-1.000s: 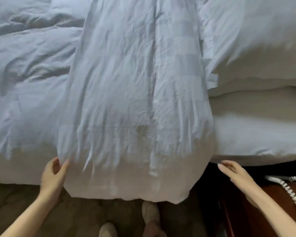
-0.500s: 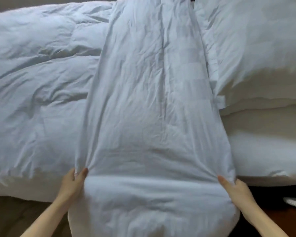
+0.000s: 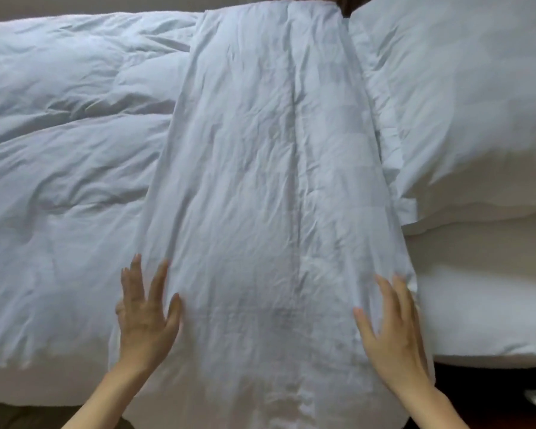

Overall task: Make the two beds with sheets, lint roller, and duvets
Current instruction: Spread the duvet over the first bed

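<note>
The bed [image 3: 477, 320] looks nearly made: the duvet [image 3: 59, 150] covers it and its folded band [image 3: 260, 181] lies beside the pillows [image 3: 461, 119]. The left hand [image 3: 146, 317] and right hand [image 3: 393, 329] lie flat, grasping nothing, pressing the band's 2 edges near the overhang. Smoothing remains, and the other bed is unseen. There is open room to the left, while the pillows crowd the right.

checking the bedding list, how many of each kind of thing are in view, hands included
hands: 2, left hand and right hand, both flat on the folded white sheet
folded white sheet: 1
duvet: 1
pillow: 1; the white bulk beneath could be another, cannot tell
total: 5
</note>
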`<state>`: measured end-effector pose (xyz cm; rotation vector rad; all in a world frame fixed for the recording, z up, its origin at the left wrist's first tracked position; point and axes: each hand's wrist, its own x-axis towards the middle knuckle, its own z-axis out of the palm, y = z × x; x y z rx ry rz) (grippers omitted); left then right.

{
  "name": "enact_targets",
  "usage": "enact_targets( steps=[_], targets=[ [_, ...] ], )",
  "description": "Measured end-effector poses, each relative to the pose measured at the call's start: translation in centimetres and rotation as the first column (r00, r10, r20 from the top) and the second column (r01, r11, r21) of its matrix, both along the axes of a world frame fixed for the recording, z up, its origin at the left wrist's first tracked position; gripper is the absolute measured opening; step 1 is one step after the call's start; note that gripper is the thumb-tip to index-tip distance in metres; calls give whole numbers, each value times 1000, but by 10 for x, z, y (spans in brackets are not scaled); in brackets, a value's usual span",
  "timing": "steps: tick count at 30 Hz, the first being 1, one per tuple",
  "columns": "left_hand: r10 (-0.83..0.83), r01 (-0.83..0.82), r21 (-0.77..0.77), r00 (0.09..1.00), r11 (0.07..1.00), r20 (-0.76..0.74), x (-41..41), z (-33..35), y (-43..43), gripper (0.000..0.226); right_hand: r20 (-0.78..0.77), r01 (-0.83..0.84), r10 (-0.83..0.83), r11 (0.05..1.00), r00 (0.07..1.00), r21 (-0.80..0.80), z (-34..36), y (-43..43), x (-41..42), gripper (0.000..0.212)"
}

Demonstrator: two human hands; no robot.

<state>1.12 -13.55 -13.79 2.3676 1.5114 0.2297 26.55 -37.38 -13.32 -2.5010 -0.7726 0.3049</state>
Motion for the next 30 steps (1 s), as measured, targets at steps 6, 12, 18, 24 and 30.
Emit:
enact_targets(
  steps=[6, 12, 18, 24, 30],
  targets=[
    [27, -73, -277, 986, 958, -166, 34, -31, 8, 56, -49, -219, 214, 947, 976, -235, -21, 87, 6, 80],
    [111, -156, -223, 973, 962, -202, 27, -28, 41, 56, 99, -72, 87, 987, 991, -146, -35, 87, 18, 71],
    [13, -67, -241, 975, 968, -221, -6, -41, 69, 54, 146, 78, -55, 984, 988, -163, -45, 107, 20, 79],
    [-208, 162, -175, 935, 971, -286, -80, -46, 140, 61, 48, 260, -256, 957, 966, -126, -40, 224, -61, 64],
    [-114, 34, -234, 934, 972, -338, -215, -41, 277, 52, 43, 52, -48, 992, 998, -118, -65, 415, -231, 71]
  ],
)
